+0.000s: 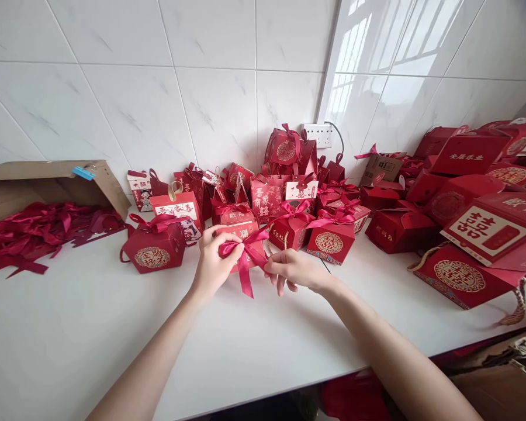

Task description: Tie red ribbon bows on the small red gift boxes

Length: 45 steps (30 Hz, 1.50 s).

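A small red gift box [242,234] stands on the white counter [92,327] in front of me. A dark pink ribbon bow [244,257] sits across its front. My left hand [213,263] pinches the left loop of the bow. My right hand [291,270] pinches the right end of the ribbon beside the box. Both hands are closed on the ribbon, and one tail hangs down between them.
Several finished red boxes [331,237] with bows crowd the back of the counter, and larger red boxes [486,234] pile up at the right. A cardboard box [48,184] spills loose red ribbons [35,231] at the left. A wall socket [319,134] is on the tiles.
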### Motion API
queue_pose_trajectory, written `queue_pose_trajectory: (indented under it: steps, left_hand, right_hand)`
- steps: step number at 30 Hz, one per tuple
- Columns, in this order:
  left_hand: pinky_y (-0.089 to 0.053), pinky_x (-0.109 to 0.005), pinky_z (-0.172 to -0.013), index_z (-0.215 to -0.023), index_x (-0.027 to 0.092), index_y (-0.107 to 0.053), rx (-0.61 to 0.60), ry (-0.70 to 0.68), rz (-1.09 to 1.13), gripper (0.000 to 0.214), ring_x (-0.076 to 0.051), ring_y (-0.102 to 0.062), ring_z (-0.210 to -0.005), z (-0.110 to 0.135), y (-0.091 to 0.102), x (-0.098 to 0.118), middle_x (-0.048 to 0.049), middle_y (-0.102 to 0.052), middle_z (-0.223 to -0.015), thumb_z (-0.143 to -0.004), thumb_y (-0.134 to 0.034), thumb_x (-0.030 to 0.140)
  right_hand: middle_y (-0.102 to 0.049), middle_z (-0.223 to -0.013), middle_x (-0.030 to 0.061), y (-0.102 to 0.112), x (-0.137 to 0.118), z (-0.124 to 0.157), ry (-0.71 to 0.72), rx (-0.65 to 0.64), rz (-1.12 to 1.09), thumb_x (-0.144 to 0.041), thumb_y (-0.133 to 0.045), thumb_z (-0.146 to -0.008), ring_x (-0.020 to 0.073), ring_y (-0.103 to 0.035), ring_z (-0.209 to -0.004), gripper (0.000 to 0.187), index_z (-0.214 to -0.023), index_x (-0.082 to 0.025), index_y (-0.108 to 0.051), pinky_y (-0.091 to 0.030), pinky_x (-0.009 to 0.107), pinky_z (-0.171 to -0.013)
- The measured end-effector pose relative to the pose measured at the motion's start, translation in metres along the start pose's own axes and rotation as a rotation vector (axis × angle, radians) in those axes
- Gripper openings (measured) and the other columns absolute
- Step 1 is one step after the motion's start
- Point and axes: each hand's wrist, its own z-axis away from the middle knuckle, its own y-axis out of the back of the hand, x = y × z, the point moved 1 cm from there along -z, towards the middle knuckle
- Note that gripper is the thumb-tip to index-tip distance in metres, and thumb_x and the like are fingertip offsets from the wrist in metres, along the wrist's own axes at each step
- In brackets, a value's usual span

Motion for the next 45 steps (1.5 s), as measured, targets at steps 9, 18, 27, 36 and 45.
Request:
queue_pose_trajectory:
  steps: [9, 18, 27, 36, 45]
  left_hand:
    - [-0.034, -0.042, -0.103, -0.076, 0.023, -0.065, -0.002, -0.01, -0.015, 0.006, -0.024, -0.047, -0.115, -0.001, 0.001, -0.003, -0.0048, -0.049, -0.103, -0.073, -0.061, 0.026]
    - [-0.043, -0.038, -0.095, -0.097, 0.023, -0.048, -0.112, 0.14, 0.009, 0.024, -0.022, -0.053, -0.113, -0.012, 0.011, -0.011, -0.0073, -0.053, -0.124, -0.078, -0.054, 0.035]
    - [-0.045, -0.036, -0.081, -0.097, 0.021, -0.049, -0.281, 0.283, -0.225, 0.046, -0.03, -0.058, -0.104, -0.014, 0.024, 0.012, -0.0106, -0.057, -0.113, -0.068, -0.063, 0.054]
    - [-0.045, -0.032, -0.073, -0.071, 0.021, -0.052, -0.332, 0.389, -0.217, 0.033, -0.028, -0.063, -0.086, -0.016, 0.058, 0.0, -0.0059, -0.066, -0.086, -0.056, -0.075, 0.039]
    - [-0.044, -0.026, -0.046, -0.049, 0.017, -0.055, -0.464, 0.608, 0.003, 0.027, -0.022, -0.064, -0.057, -0.025, 0.104, -0.004, -0.0064, -0.067, -0.058, -0.049, -0.079, 0.028]
  right_hand:
    - [-0.035, -0.05, -0.0053, 0.026, -0.001, -0.002, 0.252, 0.356, -0.549, -0.027, -0.057, -0.063, 0.0098, -0.043, -0.05, 0.023, -0.051, -0.02, -0.039, -0.034, 0.018, -0.034]
    - [-0.041, -0.056, -0.0034, 0.068, 0.001, 0.004, 0.506, 0.729, -0.836, -0.033, -0.057, -0.063, 0.014, -0.053, -0.063, 0.019, -0.061, -0.024, -0.04, -0.047, 0.023, -0.05]
    - [-0.062, -0.078, -0.0004, 0.054, -0.002, -0.001, 0.583, 0.583, -0.939, -0.035, -0.074, -0.062, 0.0213, -0.062, -0.099, 0.025, -0.064, -0.023, -0.053, -0.052, 0.039, -0.089]
    - [-0.066, -0.084, 0.001, 0.059, -0.013, -0.013, 0.591, 0.632, -0.777, -0.044, -0.073, -0.061, 0.0171, -0.063, -0.089, 0.03, -0.07, -0.022, -0.053, -0.054, 0.034, -0.085]
    - [-0.056, -0.059, -0.0024, 0.061, -0.057, -0.026, 0.511, 0.569, -0.671, -0.048, -0.066, -0.068, 0.014, -0.061, -0.063, 0.03, -0.068, -0.023, -0.049, -0.055, 0.028, -0.067]
